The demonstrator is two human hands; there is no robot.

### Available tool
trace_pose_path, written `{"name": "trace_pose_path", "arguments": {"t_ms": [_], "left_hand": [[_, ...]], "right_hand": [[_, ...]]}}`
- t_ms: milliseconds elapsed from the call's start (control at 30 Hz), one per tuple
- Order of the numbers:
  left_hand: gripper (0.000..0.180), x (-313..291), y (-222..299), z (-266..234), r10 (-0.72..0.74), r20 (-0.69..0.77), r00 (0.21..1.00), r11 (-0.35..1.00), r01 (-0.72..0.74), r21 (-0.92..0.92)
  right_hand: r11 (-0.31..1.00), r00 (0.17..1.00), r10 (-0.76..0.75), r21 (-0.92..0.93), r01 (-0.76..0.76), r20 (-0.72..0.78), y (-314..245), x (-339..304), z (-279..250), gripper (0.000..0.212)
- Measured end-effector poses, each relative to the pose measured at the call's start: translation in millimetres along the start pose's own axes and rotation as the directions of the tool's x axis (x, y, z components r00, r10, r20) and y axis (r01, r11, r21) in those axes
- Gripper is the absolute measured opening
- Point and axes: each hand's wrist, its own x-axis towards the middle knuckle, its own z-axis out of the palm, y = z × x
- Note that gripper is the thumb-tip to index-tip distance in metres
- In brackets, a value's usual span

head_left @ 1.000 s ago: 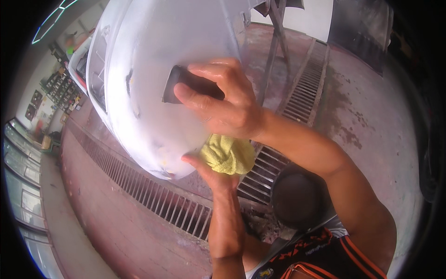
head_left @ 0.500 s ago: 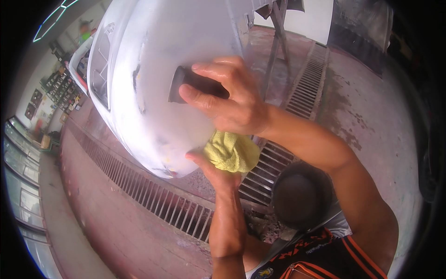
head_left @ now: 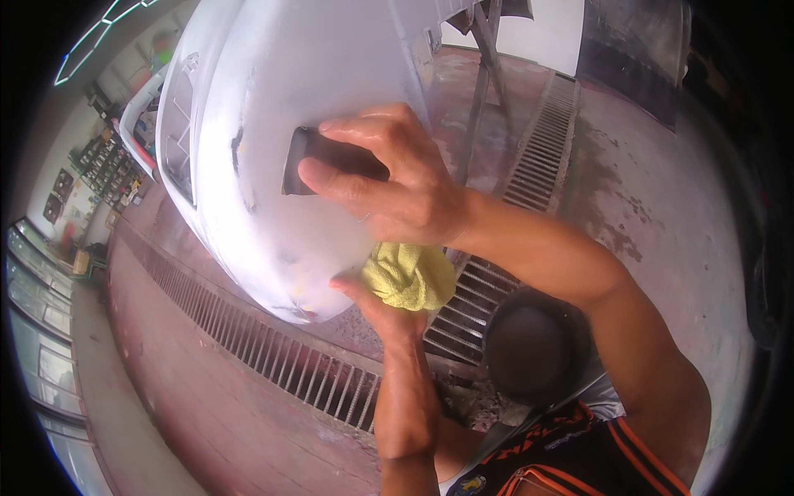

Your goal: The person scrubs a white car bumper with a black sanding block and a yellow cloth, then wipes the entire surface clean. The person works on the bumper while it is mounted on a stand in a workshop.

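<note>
A white and grey car bumper, its surface cloudy and worn through in small dark patches, curves in front of me. My right hand is closed round a dark sanding block, thumb and fingers on opposite sides, and holds it against the bumper's face. Below it, my left hand grips a bunched yellow cloth beside the bumper's lower edge. Its thumb reaches toward the bumper; the other fingers are hidden by the cloth.
A round black bucket stands on the floor close to my body. Metal drain gratings cross the floor. Behind the bumper stands a metal support frame. A shelf with small items is at the far left.
My right hand and the sanding block have slid a little left across the bumper. The left hand with the yellow cloth stays nearly in place. The whole view has shifted slightly.
</note>
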Motion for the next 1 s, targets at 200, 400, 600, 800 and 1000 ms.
{"name": "trace_pose_path", "arguments": {"t_ms": [200,400,600,800,1000], "left_hand": [[0.097,7.8,-2.2,-11.4,0.002,0.072,0.997,1.0,0.0,-0.029],[0.099,6.2,-3.2,-8.8,-0.001,0.064,0.998,1.0,0.003,-0.028],[0.1,4.7,-4.0,-12.1,-0.01,0.038,0.999,1.0,0.011,-0.019],[0.099,4.1,-5.0,-12.9,-0.003,0.034,0.999,0.998,0.001,0.062],[0.098,5.5,-2.5,-15.2,-0.036,0.068,0.997,0.999,0.036,0.01]], "right_hand": [[0.986,0.984,0.164,-0.031,-0.163,0.065,10.3,-44.6,-35.7,0.068],[0.984,0.984,0.177,-0.034,-0.177,0.022,10.9,-49.5,-34.2,0.074],[0.994,0.992,0.1,0.047,-0.096,-0.076,1.5,-9.4,5.0,0.069],[0.993,0.99,0.117,-0.001,-0.117,-0.077,8.7,-34.5,0.4,0.063],[0.994,0.99,0.102,-0.025,-0.105,-0.099,6.0,-30.1,3.0,0.063]]}}
